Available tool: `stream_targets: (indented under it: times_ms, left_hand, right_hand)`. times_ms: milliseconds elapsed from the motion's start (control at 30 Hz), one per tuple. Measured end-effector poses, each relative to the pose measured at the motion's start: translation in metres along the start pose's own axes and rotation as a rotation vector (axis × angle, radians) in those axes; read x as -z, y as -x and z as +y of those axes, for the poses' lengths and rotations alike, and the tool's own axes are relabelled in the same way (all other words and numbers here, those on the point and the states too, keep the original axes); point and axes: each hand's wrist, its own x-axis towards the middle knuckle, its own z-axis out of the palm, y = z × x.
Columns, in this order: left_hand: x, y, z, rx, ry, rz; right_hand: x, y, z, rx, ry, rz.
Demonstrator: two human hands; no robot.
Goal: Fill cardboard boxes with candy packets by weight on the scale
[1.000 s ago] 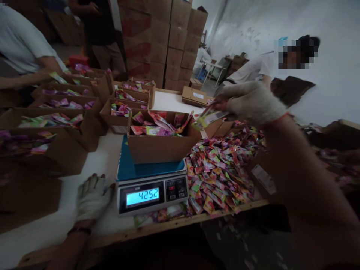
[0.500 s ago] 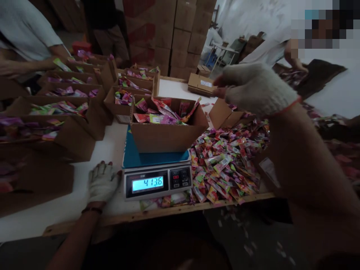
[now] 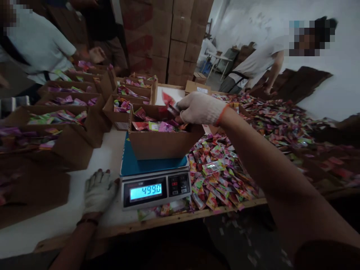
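Note:
My right hand (image 3: pixel 198 108), in a white knit glove with an orange cuff, pinches a red and clear snack packet (image 3: pixel 169 102) over the cardboard box (image 3: pixel 165 144). Similar packets in pink, purple and green partly fill that box. It stands on the blue platform of a digital scale (image 3: pixel 156 187), whose lit display seems to read 4990. Flat on the white table (image 3: pixel 108 150), left of the scale, rests my left hand (image 3: pixel 98 193), gloved with bare fingertips spread and holding nothing. Beside the scale on the right spreads a heap of loose packets (image 3: pixel 216 168).
Filled boxes (image 3: pixel 81 146) stand in rows at the left. A closed carton (image 3: pixel 194 87) lies at the back, before stacked cartons (image 3: pixel 163 41). Co-workers stand at the left (image 3: pixel 42 41) and right (image 3: pixel 258 60). A wooden edge (image 3: pixel 168 221) runs along the front.
My right hand has moved left and down to the box, now with a packet in its fingers. The display went from about 413.6 to 4990. My left hand stays flat.

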Motion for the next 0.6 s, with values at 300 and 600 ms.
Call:
stream_targets:
  times_ms: [300,600]
  left_hand:
    - [0.009,-0.001,0.009,0.043,0.032,-0.063]
    - [0.008,0.002,0.005,0.036,0.004,-0.039]
  right_hand:
    - [0.042,0.090,0.062,-0.444,0.243,0.195]
    - [-0.016,0.021,-0.005,0.179,-0.027,0.029]
